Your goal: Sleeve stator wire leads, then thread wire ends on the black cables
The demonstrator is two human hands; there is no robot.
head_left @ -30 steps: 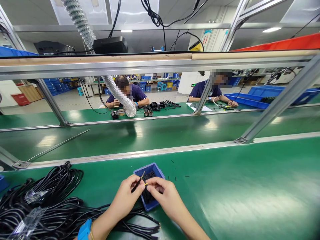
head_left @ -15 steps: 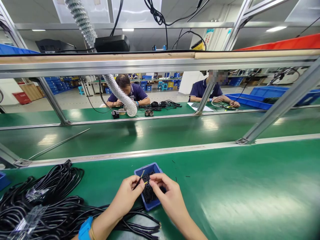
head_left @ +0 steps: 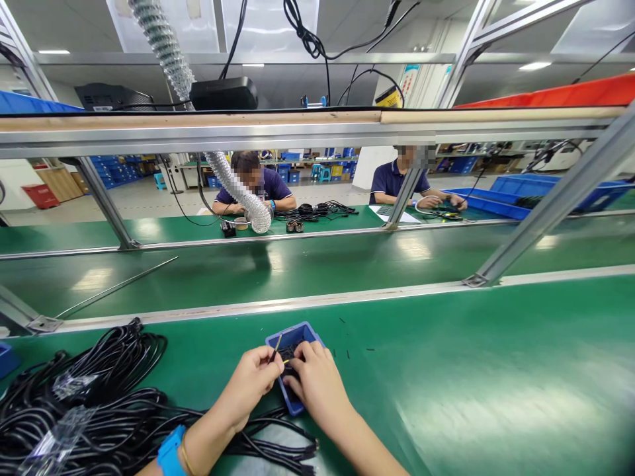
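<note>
The left hand [head_left: 247, 387] pinches a thin black stick [head_left: 274, 348] between thumb and fingers; the right hand [head_left: 318, 382] curls over the bin, its grip hidden. Both hands work above a small blue bin [head_left: 292, 330] of dark pieces [head_left: 290, 354] on the green bench [head_left: 446, 370], beside heaped black cable [head_left: 74, 413]. A loose pinch could drop the stick among the stray black bits [head_left: 347, 354]. The stick's lower end is hidden.

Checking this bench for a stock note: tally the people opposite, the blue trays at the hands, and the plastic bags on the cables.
People across the bench: 2
Blue tray: 1
Clear plastic bags on the black cables: 2
Total: 5
</note>
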